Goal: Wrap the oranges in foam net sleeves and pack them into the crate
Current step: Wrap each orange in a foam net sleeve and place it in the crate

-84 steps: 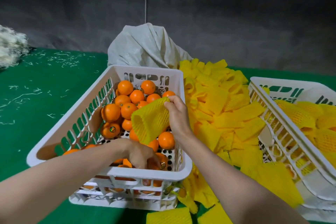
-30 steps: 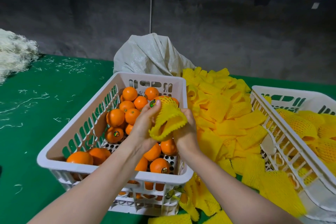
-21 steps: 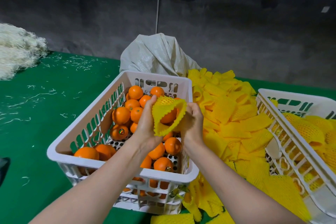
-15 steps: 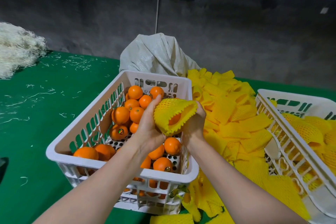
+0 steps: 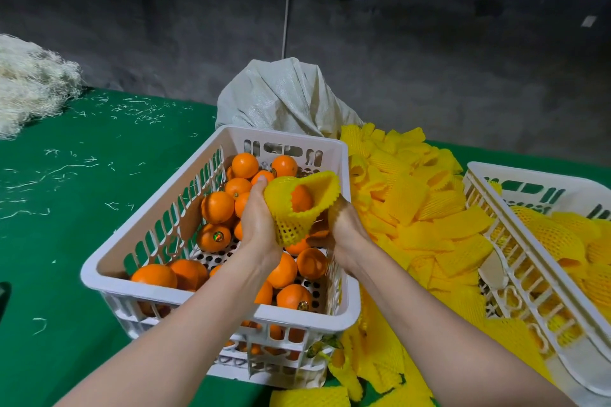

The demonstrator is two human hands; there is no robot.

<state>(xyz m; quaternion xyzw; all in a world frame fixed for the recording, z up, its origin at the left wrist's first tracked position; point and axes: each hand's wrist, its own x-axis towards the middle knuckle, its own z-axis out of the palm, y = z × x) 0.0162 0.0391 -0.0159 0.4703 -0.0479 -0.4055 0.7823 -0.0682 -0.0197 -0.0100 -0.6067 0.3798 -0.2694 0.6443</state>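
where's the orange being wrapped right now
In the head view's centre, the orange sits inside the foam net sleeve, held between left hand and right hand.

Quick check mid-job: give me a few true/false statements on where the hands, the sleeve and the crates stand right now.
1. An orange sits inside the foam net sleeve held between the hands. True.
2. The left hand is down in the crate picking a bare orange. False: it holds the sleeve's left side, above the fruit.
3. The crate of bare oranges is left of the loose sleeve pile. True.
4. The right-hand crate holds unwrapped oranges. False: only yellow-sleeved items show in it.
5. The right hand is at the sleeve's lower right edge. True.
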